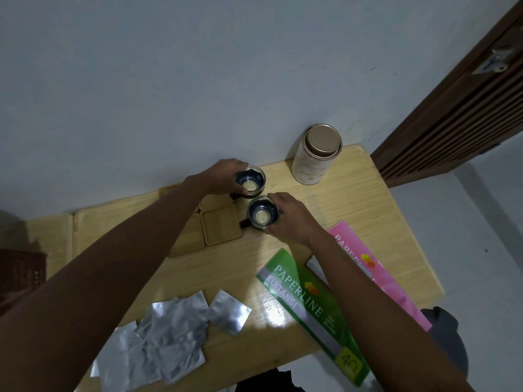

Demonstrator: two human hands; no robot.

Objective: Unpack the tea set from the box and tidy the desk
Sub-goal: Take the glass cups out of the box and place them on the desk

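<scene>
Two small glass cups with dark handles stand on the wooden desk (353,205). My left hand (223,176) grips the far cup (250,181) from its left side. The near cup (261,213) is held from the right by my right hand (291,219). Both cups are upright and rest on the desk close to each other. Square wooden coasters (220,227) lie just left of the near cup, partly hidden under my left forearm. A tall round tea tin (314,155) with a copper lid stands at the back right.
Several silver foil sachets (169,332) lie scattered at the desk's front left. A green receipt book (311,309) and a pink one (376,275) lie at the front right, under my right forearm. A wall runs behind the desk; a slatted wooden door (464,108) is at right.
</scene>
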